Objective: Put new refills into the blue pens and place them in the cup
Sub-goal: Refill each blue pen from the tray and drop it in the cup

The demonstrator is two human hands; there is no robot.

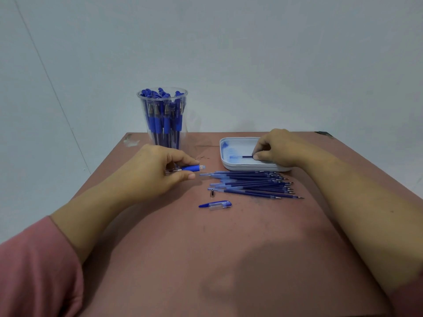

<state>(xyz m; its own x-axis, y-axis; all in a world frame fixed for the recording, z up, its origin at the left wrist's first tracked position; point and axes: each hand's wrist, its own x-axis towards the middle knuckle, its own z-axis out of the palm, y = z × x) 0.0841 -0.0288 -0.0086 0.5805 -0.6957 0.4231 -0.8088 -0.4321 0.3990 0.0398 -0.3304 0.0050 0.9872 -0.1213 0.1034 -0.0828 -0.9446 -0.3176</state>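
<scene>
Blue-clear cap lies loose; left hand grips blue pen barrel, right hand pinches refill (in white tray).

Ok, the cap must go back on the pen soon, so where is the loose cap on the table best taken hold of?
Pinch the pen cap from above, across its clear tube, thumb on the near side, finger on the far. It lies flat, long axis left to right, with bare table along both sides; the thin blue clip would probably slip.
</scene>
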